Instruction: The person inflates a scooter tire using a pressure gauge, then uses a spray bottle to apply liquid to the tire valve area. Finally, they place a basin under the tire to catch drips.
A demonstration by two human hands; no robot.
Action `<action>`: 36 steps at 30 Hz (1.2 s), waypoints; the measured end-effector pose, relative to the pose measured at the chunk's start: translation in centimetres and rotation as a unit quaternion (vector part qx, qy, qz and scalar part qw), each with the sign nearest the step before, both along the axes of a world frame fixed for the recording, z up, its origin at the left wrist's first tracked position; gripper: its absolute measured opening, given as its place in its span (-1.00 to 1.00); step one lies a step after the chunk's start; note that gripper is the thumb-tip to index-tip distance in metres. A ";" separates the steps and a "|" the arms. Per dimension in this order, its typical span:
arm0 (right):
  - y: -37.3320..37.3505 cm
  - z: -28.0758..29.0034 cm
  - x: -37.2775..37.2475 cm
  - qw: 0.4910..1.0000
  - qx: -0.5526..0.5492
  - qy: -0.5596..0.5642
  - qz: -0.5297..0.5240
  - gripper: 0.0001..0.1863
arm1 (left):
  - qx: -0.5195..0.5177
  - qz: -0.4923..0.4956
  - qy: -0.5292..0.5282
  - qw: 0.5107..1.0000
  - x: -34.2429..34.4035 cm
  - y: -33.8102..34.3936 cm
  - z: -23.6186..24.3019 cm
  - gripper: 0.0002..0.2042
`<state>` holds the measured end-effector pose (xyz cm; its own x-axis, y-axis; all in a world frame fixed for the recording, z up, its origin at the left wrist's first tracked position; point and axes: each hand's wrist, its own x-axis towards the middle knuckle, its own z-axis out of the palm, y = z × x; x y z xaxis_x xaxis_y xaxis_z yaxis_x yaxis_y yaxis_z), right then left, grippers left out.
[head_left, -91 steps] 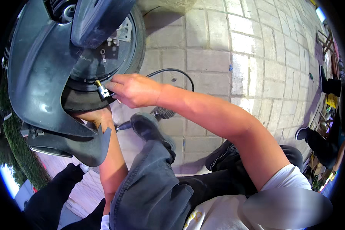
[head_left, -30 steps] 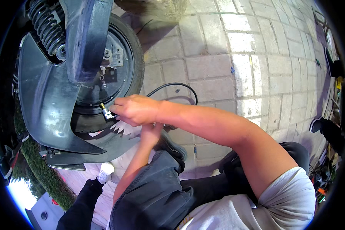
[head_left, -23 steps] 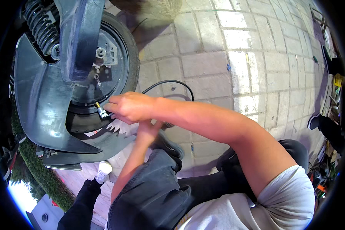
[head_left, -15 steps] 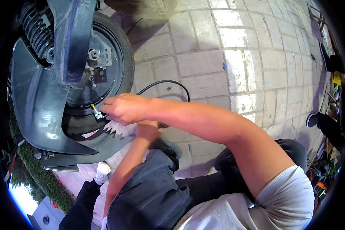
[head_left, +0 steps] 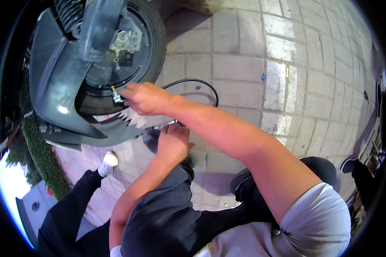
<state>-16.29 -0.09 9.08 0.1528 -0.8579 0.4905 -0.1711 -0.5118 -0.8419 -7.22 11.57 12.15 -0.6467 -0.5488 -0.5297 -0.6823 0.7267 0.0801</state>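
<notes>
Right hand [head_left: 146, 98] pinching silver metal cylindrical fitting with brass tip [head_left: 117, 97], by black rubber tyre [head_left: 94, 106].
Left hand [head_left: 173, 142]: can't tell finger grip. Best hold fitting straight, thin black hose [head_left: 194, 80] slack.

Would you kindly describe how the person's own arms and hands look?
The right hand and left hand wear no gloves, and no watch or bracelet shows. The right forearm and left forearm are bare. The right sleeve is short, loose and pale grey-white; only a small pale edge of the left sleeve shows.
</notes>
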 end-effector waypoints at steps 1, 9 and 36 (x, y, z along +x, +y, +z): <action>0.3 0.3 -0.1 1.000 0.001 -0.005 0.000 -0.74 | 0.035 -0.018 -0.017 0.999 0.3 0.7 0.8 -0.52; 0.1 1.1 0.4 0.999 0.005 0.006 0.034 -0.75 | -0.140 0.245 0.163 0.945 8.9 3.7 -6.5 -0.26; 0.5 3.0 0.4 0.994 0.014 0.108 0.017 -0.67 | 0.096 0.169 0.124 0.973 9.2 -1.2 -5.8 -0.43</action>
<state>-15.87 0.46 12.11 0.2810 -0.8633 0.4191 -0.3327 -0.4973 -0.8012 1.99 10.41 6.30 -0.5679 -0.6578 -0.4947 -0.8219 0.4199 0.3850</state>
